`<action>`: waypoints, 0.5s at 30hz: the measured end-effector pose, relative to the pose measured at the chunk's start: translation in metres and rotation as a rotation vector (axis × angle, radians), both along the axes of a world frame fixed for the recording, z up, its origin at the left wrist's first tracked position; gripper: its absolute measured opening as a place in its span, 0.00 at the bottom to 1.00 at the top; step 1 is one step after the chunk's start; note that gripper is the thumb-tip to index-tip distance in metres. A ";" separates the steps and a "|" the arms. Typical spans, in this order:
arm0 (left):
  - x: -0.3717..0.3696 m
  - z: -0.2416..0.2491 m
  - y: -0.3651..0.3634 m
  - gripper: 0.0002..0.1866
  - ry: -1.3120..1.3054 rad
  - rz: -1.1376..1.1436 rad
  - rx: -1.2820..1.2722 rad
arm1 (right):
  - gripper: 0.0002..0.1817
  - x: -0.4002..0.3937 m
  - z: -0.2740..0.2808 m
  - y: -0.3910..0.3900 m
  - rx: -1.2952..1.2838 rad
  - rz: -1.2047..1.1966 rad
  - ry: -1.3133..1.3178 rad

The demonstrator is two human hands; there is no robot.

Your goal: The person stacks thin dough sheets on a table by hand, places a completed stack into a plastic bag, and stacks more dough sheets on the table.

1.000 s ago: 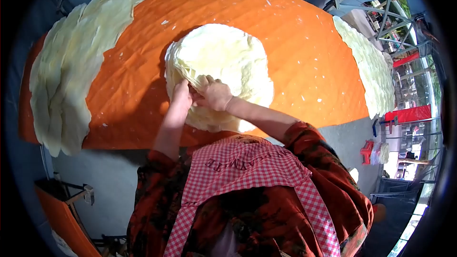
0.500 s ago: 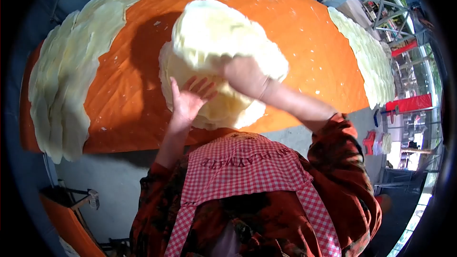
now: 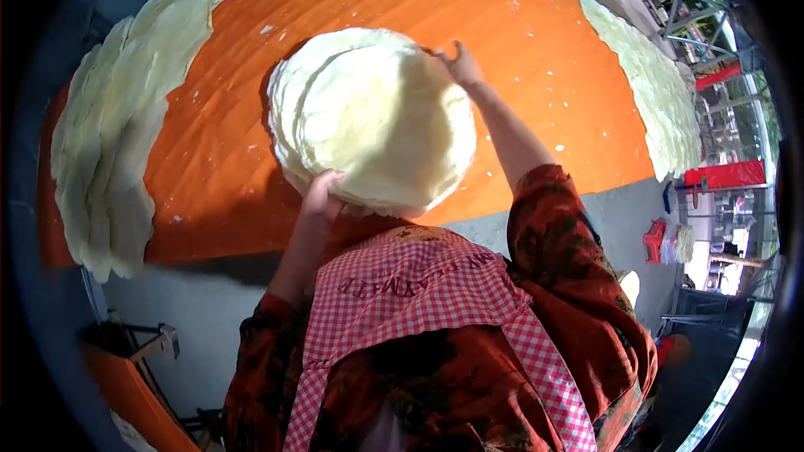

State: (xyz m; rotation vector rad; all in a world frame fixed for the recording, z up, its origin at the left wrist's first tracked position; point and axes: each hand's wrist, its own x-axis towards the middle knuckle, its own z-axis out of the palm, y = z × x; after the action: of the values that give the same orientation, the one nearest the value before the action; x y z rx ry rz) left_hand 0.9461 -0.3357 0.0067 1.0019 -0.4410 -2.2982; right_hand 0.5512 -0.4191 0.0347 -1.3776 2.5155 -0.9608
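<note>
A stack of thin, pale cream, round sheets (image 3: 377, 117), which look like flatbreads, lies on the orange table cover in front of me. Its layers show unevenly along the left side. At its near left edge, my left hand (image 3: 322, 192) grips the stack with the thumb on top; the other fingers are hidden beneath. My right hand (image 3: 459, 65) is at the far right edge of the stack, thumb and fingers apart. Whether its fingertips touch the rim is hard to tell. A shadow falls across the right half of the top sheet.
Overlapping rows of similar pale sheets (image 3: 126, 117) cover the left end of the orange table cover (image 3: 536, 92). More sheets (image 3: 649, 88) lie along its right end. Small white scraps are scattered about. A red stool (image 3: 655, 240) stands on the floor to the right.
The upper portion, tilted up earlier, now lies flat on the stack. My right hand has moved from the middle to the far right edge; my left has gone from open to gripping the near edge.
</note>
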 end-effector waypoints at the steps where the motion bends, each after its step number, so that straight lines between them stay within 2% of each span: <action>1: -0.002 0.008 0.000 0.24 -0.045 0.011 0.036 | 0.39 -0.031 -0.035 -0.006 0.179 -0.007 -0.406; 3: -0.001 -0.006 -0.003 0.25 0.034 0.028 0.005 | 0.38 -0.007 -0.056 0.020 0.442 0.281 0.021; 6: -0.001 0.007 0.002 0.25 0.007 0.018 0.053 | 0.37 -0.003 -0.064 0.036 0.445 0.170 -0.043; 8: 0.005 -0.007 -0.002 0.27 0.006 -0.036 0.042 | 0.37 -0.011 -0.059 0.040 0.500 0.344 -0.187; 10: 0.003 -0.005 -0.001 0.26 0.003 -0.012 0.035 | 0.33 0.019 0.009 0.051 0.490 0.404 -0.344; 12: -0.005 -0.003 -0.001 0.26 -0.043 0.014 0.039 | 0.30 0.014 -0.025 0.056 0.382 0.303 -0.154; 14: -0.006 0.002 0.000 0.26 -0.002 -0.029 -0.034 | 0.28 0.016 -0.033 0.059 0.266 0.199 0.067; 15: -0.004 0.003 0.000 0.26 0.017 -0.044 -0.072 | 0.27 0.030 -0.019 0.062 0.202 0.150 0.188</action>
State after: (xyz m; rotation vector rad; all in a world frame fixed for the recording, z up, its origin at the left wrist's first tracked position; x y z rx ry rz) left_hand 0.9422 -0.3355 0.0095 0.9454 -0.5398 -2.3109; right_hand 0.5812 -0.3571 0.0154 -1.6293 2.5088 -0.5573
